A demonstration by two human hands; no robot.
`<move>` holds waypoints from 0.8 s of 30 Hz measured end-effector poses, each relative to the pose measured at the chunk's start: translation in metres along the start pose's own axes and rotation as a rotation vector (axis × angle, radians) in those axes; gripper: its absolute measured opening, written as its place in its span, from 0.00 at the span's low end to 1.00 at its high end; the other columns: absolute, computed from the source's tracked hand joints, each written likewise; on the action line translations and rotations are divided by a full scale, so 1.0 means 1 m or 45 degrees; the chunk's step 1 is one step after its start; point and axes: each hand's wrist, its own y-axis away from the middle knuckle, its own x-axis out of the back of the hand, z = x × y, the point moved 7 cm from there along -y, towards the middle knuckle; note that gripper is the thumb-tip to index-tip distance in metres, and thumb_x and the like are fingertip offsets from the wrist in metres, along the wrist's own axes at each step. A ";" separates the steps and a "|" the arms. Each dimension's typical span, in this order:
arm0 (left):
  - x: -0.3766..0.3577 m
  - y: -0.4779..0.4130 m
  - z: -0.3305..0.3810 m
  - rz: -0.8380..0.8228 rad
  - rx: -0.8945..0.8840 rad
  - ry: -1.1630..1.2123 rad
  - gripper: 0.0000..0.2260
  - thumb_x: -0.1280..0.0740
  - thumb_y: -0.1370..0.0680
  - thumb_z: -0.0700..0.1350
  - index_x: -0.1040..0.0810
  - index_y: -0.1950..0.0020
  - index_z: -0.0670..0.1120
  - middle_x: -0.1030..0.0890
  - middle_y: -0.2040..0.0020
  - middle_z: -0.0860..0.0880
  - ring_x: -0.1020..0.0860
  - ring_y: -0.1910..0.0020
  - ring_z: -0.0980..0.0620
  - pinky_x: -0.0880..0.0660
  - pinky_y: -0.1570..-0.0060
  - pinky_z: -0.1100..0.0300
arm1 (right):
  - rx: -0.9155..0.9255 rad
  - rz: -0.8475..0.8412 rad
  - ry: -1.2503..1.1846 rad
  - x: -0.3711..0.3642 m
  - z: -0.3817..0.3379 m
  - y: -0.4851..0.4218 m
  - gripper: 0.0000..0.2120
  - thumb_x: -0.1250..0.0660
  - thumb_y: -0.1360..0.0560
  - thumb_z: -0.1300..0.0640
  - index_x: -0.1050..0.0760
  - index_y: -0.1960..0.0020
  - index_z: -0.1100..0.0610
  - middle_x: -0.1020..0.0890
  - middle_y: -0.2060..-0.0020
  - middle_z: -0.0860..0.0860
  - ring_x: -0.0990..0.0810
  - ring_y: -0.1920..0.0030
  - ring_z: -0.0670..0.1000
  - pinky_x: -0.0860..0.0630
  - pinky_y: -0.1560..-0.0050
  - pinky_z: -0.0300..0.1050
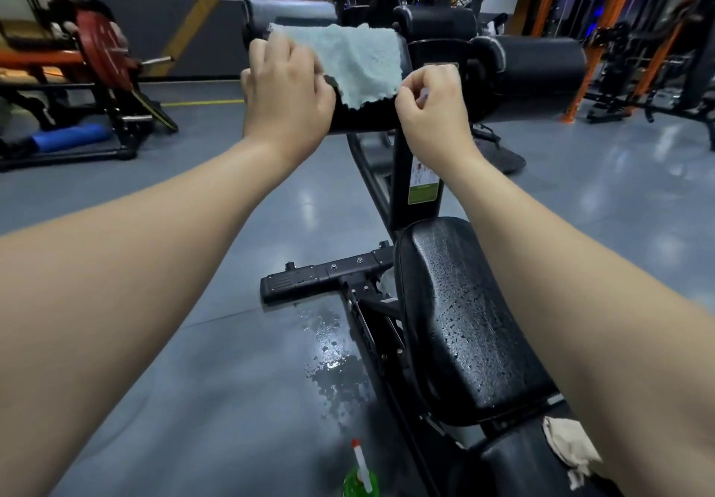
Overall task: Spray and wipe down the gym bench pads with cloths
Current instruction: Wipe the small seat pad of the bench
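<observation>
A pale blue-green cloth [350, 61] lies draped over a black roller pad [363, 115] at the top of the bench machine. My left hand [288, 90] grips the cloth's left edge against the pad. My right hand [431, 104] pinches the cloth's lower right corner. Below, the black seat pad [460, 314] is covered in spray droplets. A beige cloth [570, 448] lies on the lower pad at the bottom right. A green spray bottle [361, 477] with a white and red nozzle stands on the floor at the bottom edge.
Wet spots [329, 361] mark the grey floor left of the seat. Another black roller pad [541, 67] sticks out to the right. A plate-loaded machine with a red weight plate [102, 51] stands at the left. Orange and black racks [638, 32] fill the right background.
</observation>
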 end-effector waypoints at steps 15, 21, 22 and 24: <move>-0.049 0.106 0.054 -0.483 0.621 0.700 0.07 0.50 0.14 0.47 0.35 0.42 0.47 0.29 0.61 0.49 0.32 0.64 0.51 0.37 0.67 0.53 | -0.602 -0.269 -0.194 0.053 0.086 0.104 0.06 0.45 0.15 0.51 0.33 0.50 0.49 0.31 0.69 0.49 0.36 0.75 0.48 0.38 0.73 0.44; -0.070 0.132 0.055 -0.676 0.815 0.740 0.10 0.47 0.14 0.48 0.30 0.39 0.48 0.24 0.53 0.47 0.26 0.62 0.47 0.27 0.67 0.54 | -0.984 -0.358 -0.519 0.051 0.100 0.151 0.06 0.46 0.14 0.48 0.36 0.48 0.49 0.25 0.54 0.51 0.21 0.62 0.49 0.20 0.68 0.48; -0.073 0.136 0.053 -0.702 0.869 0.767 0.09 0.46 0.15 0.49 0.30 0.39 0.49 0.23 0.50 0.46 0.24 0.58 0.46 0.24 0.63 0.53 | -1.049 -0.386 -0.545 0.050 0.104 0.157 0.07 0.44 0.15 0.47 0.35 0.45 0.50 0.23 0.49 0.52 0.19 0.57 0.51 0.18 0.64 0.51; -0.080 0.147 0.051 -0.798 1.025 0.912 0.09 0.43 0.15 0.50 0.33 0.35 0.52 0.24 0.48 0.46 0.24 0.58 0.47 0.21 0.60 0.52 | -1.163 -0.461 -0.614 0.049 0.110 0.169 0.14 0.37 0.17 0.47 0.37 0.37 0.50 0.25 0.43 0.54 0.19 0.54 0.53 0.17 0.55 0.52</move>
